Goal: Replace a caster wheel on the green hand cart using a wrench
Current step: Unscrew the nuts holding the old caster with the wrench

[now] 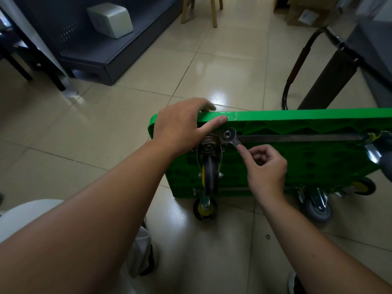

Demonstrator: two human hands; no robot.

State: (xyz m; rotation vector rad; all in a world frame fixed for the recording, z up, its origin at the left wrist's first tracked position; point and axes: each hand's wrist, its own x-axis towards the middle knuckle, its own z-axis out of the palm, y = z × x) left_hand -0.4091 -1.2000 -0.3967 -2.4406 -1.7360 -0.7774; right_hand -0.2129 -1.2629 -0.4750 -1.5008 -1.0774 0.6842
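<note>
The green hand cart stands on its long edge, underside facing me. A black caster wheel with a metal fork sits at its upper left corner. My left hand grips the cart's top edge just above that caster, thumb on the underside. A small silver wrench has its ring end on a bolt of the caster plate. My right hand pinches the wrench's handle with its fingers curled.
More casters sit along the cart's lower edge: a yellow-hubbed one and a grey one. A small nut lies on the tiled floor. The cart's black handle reaches back right. A dark shelf unit stands at the left.
</note>
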